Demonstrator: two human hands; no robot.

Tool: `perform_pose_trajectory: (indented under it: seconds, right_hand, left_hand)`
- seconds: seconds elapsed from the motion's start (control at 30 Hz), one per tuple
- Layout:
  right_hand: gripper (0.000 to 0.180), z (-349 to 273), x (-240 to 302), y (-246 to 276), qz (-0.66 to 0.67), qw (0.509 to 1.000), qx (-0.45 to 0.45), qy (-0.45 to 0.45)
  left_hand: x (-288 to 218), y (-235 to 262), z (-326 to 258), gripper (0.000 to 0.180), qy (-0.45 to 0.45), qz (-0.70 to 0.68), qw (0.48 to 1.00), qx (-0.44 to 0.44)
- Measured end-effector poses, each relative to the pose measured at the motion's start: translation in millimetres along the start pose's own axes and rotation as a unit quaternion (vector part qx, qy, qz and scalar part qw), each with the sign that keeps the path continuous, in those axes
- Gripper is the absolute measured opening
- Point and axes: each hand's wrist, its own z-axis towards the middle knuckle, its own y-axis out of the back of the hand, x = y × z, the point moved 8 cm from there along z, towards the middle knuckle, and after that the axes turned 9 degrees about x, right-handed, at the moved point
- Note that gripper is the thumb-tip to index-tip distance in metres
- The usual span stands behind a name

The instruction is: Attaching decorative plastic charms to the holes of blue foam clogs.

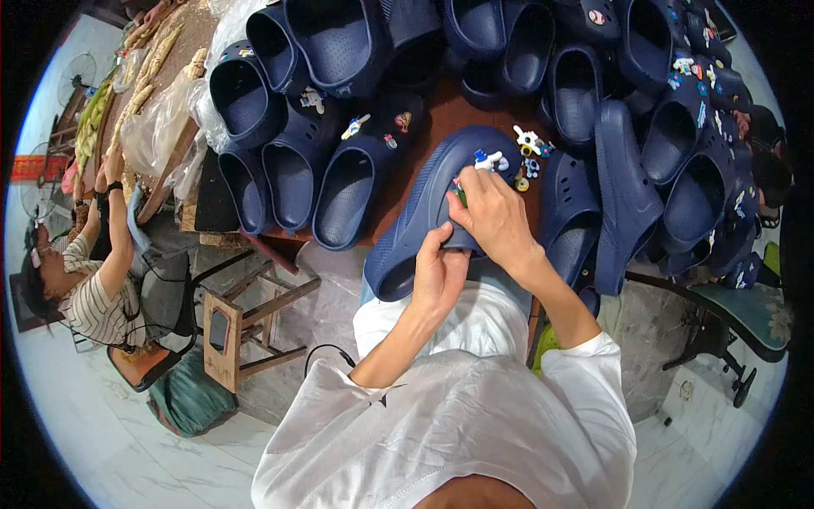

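A navy blue foam clog (pixel 421 191) lies tilted in front of me at the table's near edge. My left hand (pixel 441 276) is closed on its near side, thumb on top by the foot opening. Over the clog's upper, my right hand (pixel 496 216) pinches a small charm (pixel 460 197); only a bit of green shows between thumb and fingers. A white and blue figure charm (pixel 487 159) sits on the upper just beyond those fingers. Past the toe lies a little group of loose charms (pixel 530 142), white, black and yellow.
Several navy clogs crowd the reddish-brown table (pixel 454 106), some with charms, including a pair (pixel 356 191) on the left and a clog on its side (pixel 621 199) on the right. A wooden stool (pixel 222 331) stands left. Another person (pixel 93 276) works at a table farther left.
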Motion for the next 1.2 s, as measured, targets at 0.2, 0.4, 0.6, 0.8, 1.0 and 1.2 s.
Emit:
perform_pose_trajectory:
  seconds: [0.2, 0.4, 0.6, 0.8, 1.0, 1.2]
  right_hand:
    - [0.017, 2, -7, 2, -0.006, 0.999, -0.028, 0.041]
    - [0.015, -11, -82, 12, 0.125, 0.976, -0.094, -0.153]
    - [0.02, -16, -120, -1, -0.088, 0.972, 0.003, -0.219]
    - [0.016, -7, -100, 10, -0.099, 0.977, -0.007, -0.191]
    - [0.011, 15, -15, 31, 0.027, 1.0, 0.0, 0.011]
    - [0.023, 22, 13, 18, -0.016, 0.996, 0.04, 0.08]
  left_hand:
    - [1, -2, 5, 0.041, -0.008, -0.039, 0.999, -0.001]
    - [-28, 11, 8, 0.047, -0.044, -0.071, 0.995, -0.053]
    - [-37, 7, 15, 0.049, -0.054, -0.057, 0.997, -0.014]
    - [-38, 3, 16, 0.05, -0.066, -0.07, 0.995, 0.038]
    - [-18, 7, 17, 0.038, -0.049, -0.031, 0.998, 0.004]
    - [-9, 18, 20, 0.031, -0.06, -0.03, 0.998, 0.002]
